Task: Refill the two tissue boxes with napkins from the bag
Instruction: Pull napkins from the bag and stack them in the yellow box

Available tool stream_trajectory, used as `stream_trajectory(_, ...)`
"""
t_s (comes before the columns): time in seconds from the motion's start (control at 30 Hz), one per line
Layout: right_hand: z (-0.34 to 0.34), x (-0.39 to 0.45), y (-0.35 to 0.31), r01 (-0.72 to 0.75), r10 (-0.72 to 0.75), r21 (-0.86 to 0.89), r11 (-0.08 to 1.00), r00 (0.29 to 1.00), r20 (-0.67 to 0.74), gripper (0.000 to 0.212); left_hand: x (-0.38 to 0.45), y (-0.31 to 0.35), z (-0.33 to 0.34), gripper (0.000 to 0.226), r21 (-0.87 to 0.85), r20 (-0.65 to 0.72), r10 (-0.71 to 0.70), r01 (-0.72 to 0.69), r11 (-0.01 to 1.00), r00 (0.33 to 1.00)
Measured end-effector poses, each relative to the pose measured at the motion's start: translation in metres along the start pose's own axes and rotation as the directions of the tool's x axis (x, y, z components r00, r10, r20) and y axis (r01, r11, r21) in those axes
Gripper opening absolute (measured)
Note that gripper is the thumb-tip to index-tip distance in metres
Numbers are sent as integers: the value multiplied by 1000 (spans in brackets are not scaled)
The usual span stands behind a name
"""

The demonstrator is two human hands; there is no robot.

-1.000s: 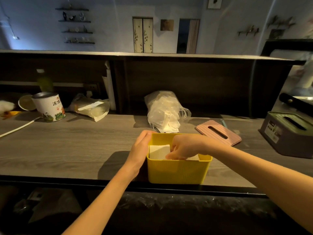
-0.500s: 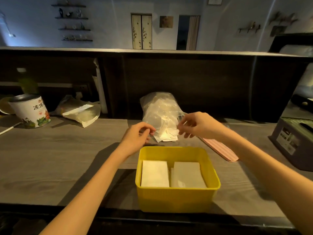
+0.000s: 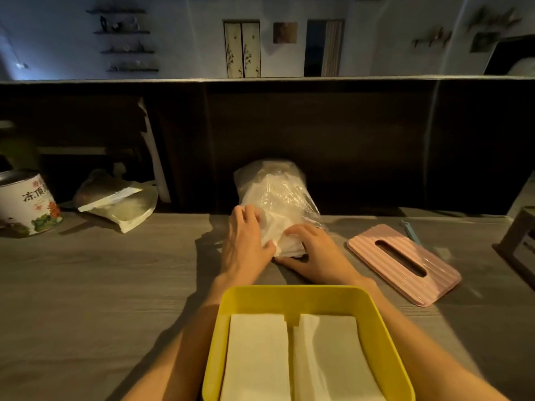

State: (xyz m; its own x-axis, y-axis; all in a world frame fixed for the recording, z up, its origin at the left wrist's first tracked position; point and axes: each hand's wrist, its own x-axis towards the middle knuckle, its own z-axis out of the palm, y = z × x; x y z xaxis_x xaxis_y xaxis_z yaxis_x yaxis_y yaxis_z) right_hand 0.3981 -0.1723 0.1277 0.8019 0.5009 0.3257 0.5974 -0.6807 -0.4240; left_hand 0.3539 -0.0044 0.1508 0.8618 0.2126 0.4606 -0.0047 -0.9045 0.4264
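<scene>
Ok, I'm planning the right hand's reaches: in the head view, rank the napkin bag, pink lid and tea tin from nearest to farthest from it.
From the right hand:
1. Napkin bag, under its fingers, centre.
2. Pink lid, flat on the counter to its right.
3. Tea tin, far left edge.

An open yellow tissue box (image 3: pixel 373 316) sits lidless at the near edge of the worktop (image 3: pixel 86 285), holding two stacks of white folded napkins (image 3: pixel 257 354) side by side, flat and filling most of its floor. Beyond it a crumpled clear plastic bag (image 3: pixel 275 192) stands against the dark back panel, white napkins visible through the film and spilling from its near opening. To the right of the bag lies the pink ribbed lid (image 3: pixel 402 261), flat, slot up, turned at an angle.
</scene>
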Motion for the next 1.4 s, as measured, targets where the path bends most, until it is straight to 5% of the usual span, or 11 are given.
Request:
stream_trajectory(0.2, -6, -2, 0, 50, -50, -6, 999, 996, -80, 25, 1, -2, -12, 34, -106, -66, -81, 74, 992, 994)
stream_trajectory(0.37, -14, -5, 0, 65, -60, 17, 998, 980, -192, 19, 3, -10, -21, 31, -443, -103, -208, 142, 885, 973)
stream_trajectory(0.5, -23, -6, -2, 96, -67, 85, 992, 953, -296, 17, 5, -9, -30, 37, -681, -52, -315, 197, 705, 948)
stream_trajectory(0.6, -31, -7, -5, 14, 77, 247, 969, 932, -356, 21, 7, -13, -33, 42, -832, 87, -428, 303, 466, 899)
stream_trajectory(0.8, -47, -10, -9, -86, 281, 563, 822, 921, -270, 14, 10, -28, -38, 47, -923, 322, -445, 381, 46, 835)
stream_trajectory(0.87, -49, -10, -9, -112, 322, 653, 749, 923, -211, 15, 10, -27, -42, 49, -927, 355, -437, 372, -51, 826)
stream_trajectory(0.97, -52, -10, -10, -206, 404, 791, 576, 913, -55, 21, 8, -22, -45, 42, -927, 357, -447, 369, -61, 821)
stream_trajectory(1.13, -59, -10, -12, -349, 483, 937, -35, 814, 321, 27, 5, -14, -56, 30, -920, 392, -303, 365, -144, 869)
stream_trajectory(1.2, -58, -10, -12, -377, 469, 917, -135, 791, 394, 37, 2, -13, -56, 33, -893, 410, -226, 339, -295, 884)
stream_trajectory(1.3, -55, -12, -6, -451, 416, 890, 67, 823, 386, 36, -3, -13, -53, 39, -835, 441, -187, 325, -445, 878)
stream_trajectory(1.4, -52, -14, -4, -413, 441, 847, 334, 863, 246, 27, -5, -12, -55, 46, -835, 474, -195, 368, -409, 859)
